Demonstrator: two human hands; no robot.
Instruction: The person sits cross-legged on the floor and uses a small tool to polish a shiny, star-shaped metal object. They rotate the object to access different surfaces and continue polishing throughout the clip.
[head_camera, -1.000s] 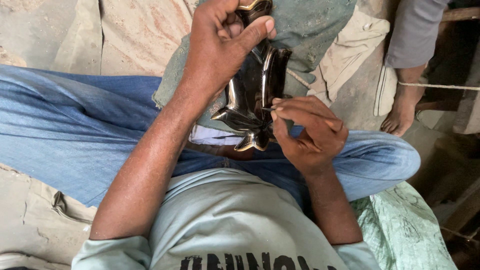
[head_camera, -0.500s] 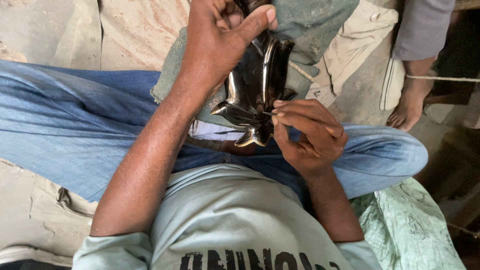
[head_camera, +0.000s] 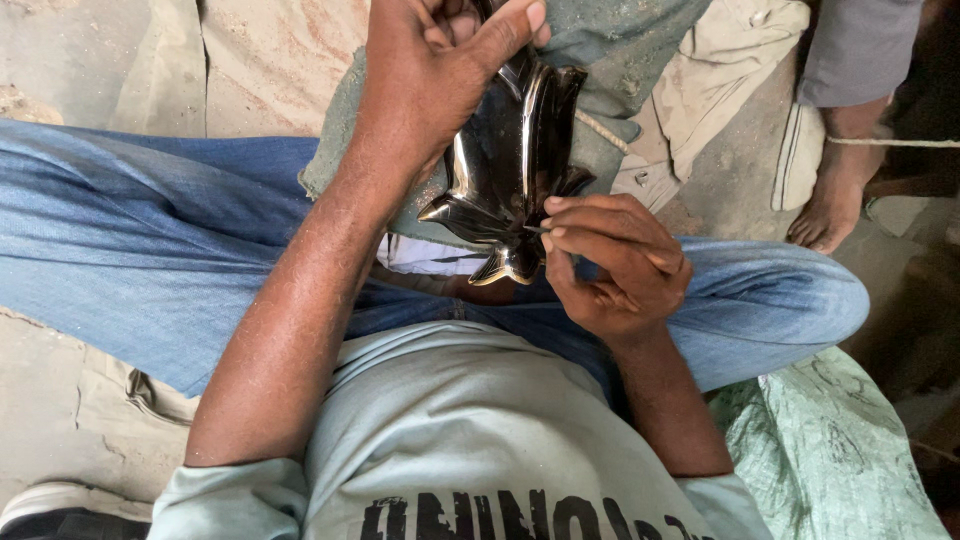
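1. Head view, starting at nine o'clock: a bent leg in blue jeans (head_camera: 130, 240) lies across the frame over a sandy stone floor (head_camera: 270, 60), with a crumpled tan cloth (head_camera: 60, 440) below it at about eight o'clock.
2. A green-grey cloth (head_camera: 610, 40) is draped over the knee towards twelve o'clock, and the shiny dark metal piece (head_camera: 510, 170) with its pointed, leaf-like edges rests against it, just right of centre.
3. The left hand (head_camera: 430, 80) comes up from seven o'clock along a long forearm that hides much of the lap. Its fingers are closed around the upper part of the metal piece, the thumb pressed over the top edge, so it has firm hold of it.
4. The right hand (head_camera: 610, 265) sits at about four o'clock of the piece. Its fingers are bunched nearly closed, pinching a thin tool (head_camera: 535, 229) whose tip meets the piece's lower right edge.
5. A thin cord (head_camera: 600, 130) runs behind the piece at two o'clock.
6. At three o'clock, another person's bare foot (head_camera: 830, 205) stands on the floor, well apart from both hands, under a grey trouser leg (head_camera: 860, 50).
7. A green woven sack (head_camera: 830, 450) fills five o'clock. Open floor shows between the knee and that foot.
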